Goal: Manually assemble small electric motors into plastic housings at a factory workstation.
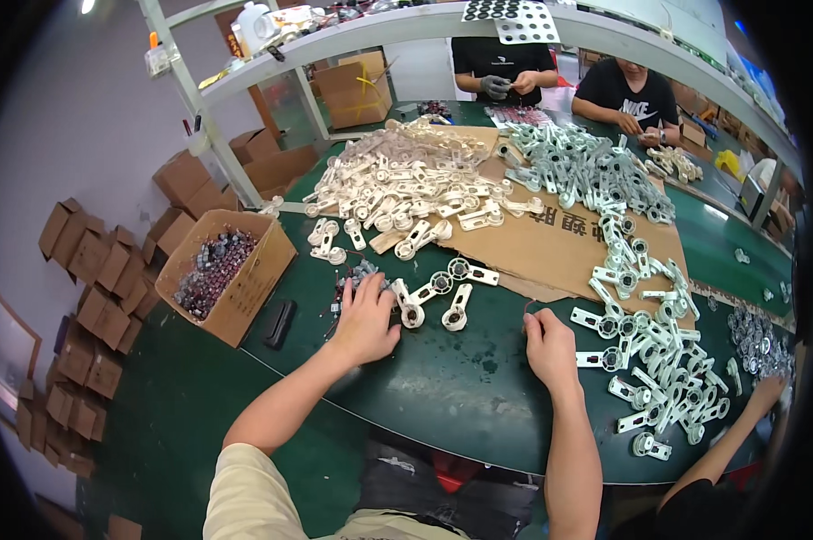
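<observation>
My left hand (366,322) rests palm down at a small cluster of grey motors (361,273) with thin wires, its fingers stretched over them. Just right of it lie several white plastic housings with round ends, one a loose arm-shaped housing (457,308). My right hand (550,344) is closed in a pinch above the green tabletop (451,396). A thin reddish wire (530,304) sticks out by its fingertips; whatever else is inside the fingers is hidden.
Heaps of cream housings (397,175) and pale housings (586,166) cover a cardboard sheet (505,243). More housings (667,369) lie right. A carton (267,270) of motors and a black case (279,324) stand left. Co-workers sit opposite; another person's arm (730,441) reaches in at right.
</observation>
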Available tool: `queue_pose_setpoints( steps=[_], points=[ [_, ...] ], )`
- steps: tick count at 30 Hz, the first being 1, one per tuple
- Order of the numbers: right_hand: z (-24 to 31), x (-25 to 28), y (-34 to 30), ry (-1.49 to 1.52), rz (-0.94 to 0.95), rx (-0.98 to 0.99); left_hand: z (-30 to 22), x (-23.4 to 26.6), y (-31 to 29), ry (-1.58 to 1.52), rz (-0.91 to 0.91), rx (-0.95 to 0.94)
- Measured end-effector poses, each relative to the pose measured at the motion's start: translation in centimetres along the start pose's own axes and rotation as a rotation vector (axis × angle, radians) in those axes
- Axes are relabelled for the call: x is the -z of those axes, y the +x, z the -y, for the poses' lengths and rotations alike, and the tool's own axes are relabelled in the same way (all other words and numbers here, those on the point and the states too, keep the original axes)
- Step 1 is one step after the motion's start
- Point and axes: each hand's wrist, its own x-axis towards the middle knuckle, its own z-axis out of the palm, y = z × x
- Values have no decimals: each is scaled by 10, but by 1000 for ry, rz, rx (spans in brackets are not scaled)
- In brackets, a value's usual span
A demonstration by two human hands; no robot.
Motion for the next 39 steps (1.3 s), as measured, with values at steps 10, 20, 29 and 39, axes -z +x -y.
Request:
queue_pose_setpoints(
  steps=[10,20,29,39],
  points=[
    [5,0,-3,-32,46,-38,60,-8,21,-59,194,52],
    [0,1,-5,-56,4,5,65,41,-34,-97,-24,119],
    [3,-5,-7,-40,29,51,145,25,-110,199,-215,338],
    [8,-4,-8,-59,80,25,0,2,-55,-55,-209,12]
  ],
)
